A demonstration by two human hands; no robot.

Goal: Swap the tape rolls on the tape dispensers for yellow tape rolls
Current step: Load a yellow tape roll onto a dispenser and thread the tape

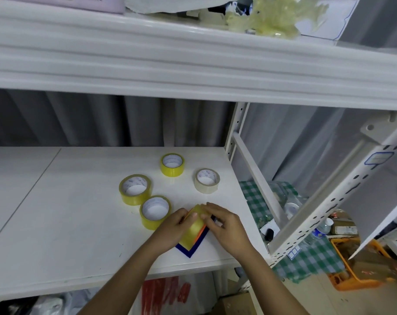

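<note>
On the white shelf (68, 223) an orange and blue tape dispenser (194, 247) stands near the front edge with a yellow tape roll (194, 228) in it. My left hand (172, 230) grips the roll and dispenser from the left. My right hand (222, 223) pinches the roll's top from the right. Three loose yellow rolls lie flat behind: one at the back (172, 164), one on the left (135, 189), one just beside my left hand (155, 212). A beige roll (207, 180) lies to the right.
A white upper shelf (193, 71) overhangs the work area. The rack's perforated post (235, 130) stands at the back right corner. Right of the shelf are a green checked cloth (306, 258), bottles and an orange crate (352, 273). Bags sit below.
</note>
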